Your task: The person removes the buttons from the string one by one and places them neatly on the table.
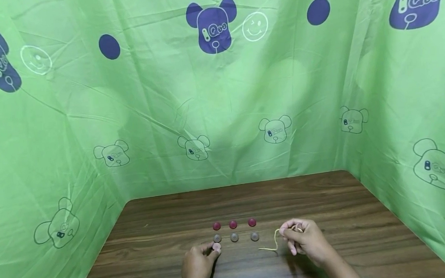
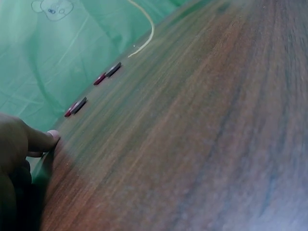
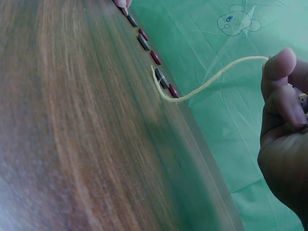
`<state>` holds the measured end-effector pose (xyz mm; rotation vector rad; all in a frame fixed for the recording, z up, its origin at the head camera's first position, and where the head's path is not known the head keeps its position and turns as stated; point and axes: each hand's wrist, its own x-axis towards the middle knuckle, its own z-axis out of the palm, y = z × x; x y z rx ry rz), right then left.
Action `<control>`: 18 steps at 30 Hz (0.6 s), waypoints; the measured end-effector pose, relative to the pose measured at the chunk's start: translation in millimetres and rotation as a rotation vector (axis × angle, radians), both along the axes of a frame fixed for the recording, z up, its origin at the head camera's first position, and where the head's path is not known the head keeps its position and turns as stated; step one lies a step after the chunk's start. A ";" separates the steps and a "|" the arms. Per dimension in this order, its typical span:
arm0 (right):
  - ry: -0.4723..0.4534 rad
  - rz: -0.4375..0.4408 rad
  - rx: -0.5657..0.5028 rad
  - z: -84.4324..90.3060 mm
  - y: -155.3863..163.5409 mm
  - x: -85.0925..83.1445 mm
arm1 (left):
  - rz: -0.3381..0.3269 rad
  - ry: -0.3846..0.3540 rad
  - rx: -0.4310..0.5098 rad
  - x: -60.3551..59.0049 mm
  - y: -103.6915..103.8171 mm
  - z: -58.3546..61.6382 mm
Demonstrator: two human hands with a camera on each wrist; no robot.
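In the head view my left hand [image 1: 197, 265] rests low over the table, thumb and forefinger pinching a small pink button [image 1: 216, 247]. Just beyond those fingertips lies a row of grey-brown buttons [image 1: 234, 237], with a row of dark red buttons [image 1: 233, 224] behind it. The left wrist view shows the thumb [image 2: 50, 137] near the table, the pink button hidden there. To the right, my right hand [image 1: 304, 240] is raised and pinches a yellow string [image 1: 276, 240] between thumb and forefinger. Its loose end droops toward the tabletop, and more string lies within the curled fingers.
The brown wood-grain table [image 1: 154, 224] has rounded far corners. Green fabric [image 1: 218, 90] printed with bear faces hangs around its back and both sides.
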<state>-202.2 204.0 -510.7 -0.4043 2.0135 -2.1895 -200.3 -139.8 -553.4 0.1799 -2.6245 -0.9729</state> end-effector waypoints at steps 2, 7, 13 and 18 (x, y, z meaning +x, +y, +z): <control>0.000 -0.001 0.000 -0.1 0.2 -0.1 | 0.000 0.001 0.000 -0.3 -0.1 0.2; -0.004 -0.002 0.005 -0.6 0.5 -0.1 | -0.017 0.005 -0.010 0.3 -0.1 -0.4; -0.010 -0.015 -0.003 -1.3 0.4 0.7 | -0.051 -0.008 -0.036 3.0 -0.2 2.4; -0.012 -0.027 -0.002 -0.7 -0.4 -0.2 | -0.059 -0.021 -0.034 4.4 0.2 4.2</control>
